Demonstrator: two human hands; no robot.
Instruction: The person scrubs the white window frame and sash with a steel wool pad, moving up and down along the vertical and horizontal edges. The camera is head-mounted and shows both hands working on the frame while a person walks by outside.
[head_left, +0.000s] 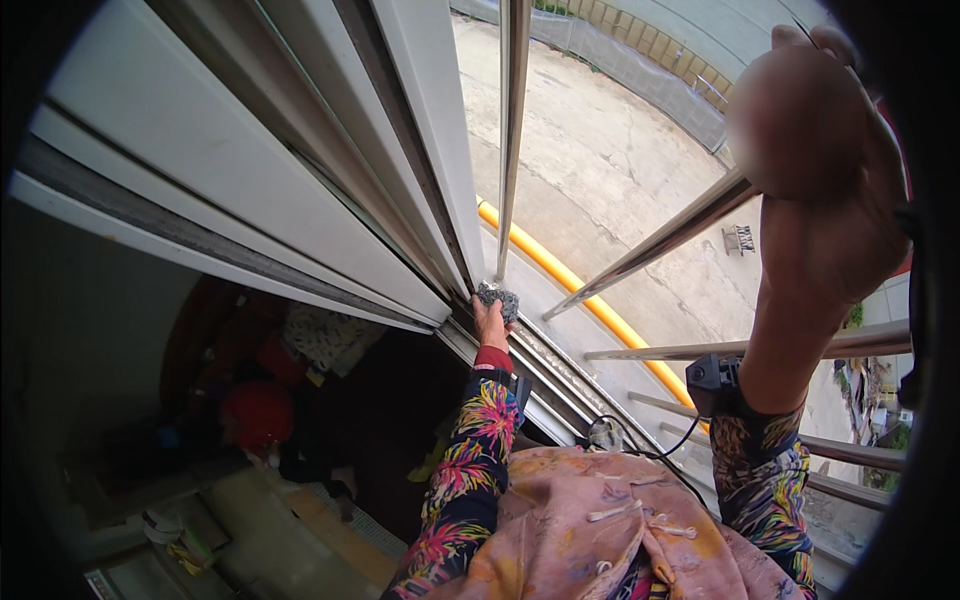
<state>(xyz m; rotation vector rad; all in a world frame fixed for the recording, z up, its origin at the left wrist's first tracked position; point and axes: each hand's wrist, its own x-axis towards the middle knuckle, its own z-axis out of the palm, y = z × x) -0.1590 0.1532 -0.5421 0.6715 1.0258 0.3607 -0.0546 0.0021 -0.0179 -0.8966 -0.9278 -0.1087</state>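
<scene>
My left hand (490, 324) grips a grey steel-wool scouring pad (498, 301) at the foot of a white sliding window frame (439, 112). The pad is beside the lower end of a metal railing bar (512, 142), just past the window's bottom track (536, 360). My right hand (832, 195) is raised close to the camera at the upper right, partly blurred. A slanted metal bar (652, 244) runs up to it; whether the fingers close around a rail is hidden. A small black device (712, 382) is strapped at my right wrist.
Outside the railing, a yellow pipe (555, 255) runs along the ledge, with concrete ground (600, 135) far below. A black cable (667, 452) loops near a crumpled greyish rag (606, 433) by the track. Indoors, a red rounded thing (259, 416) shows dimly among clutter.
</scene>
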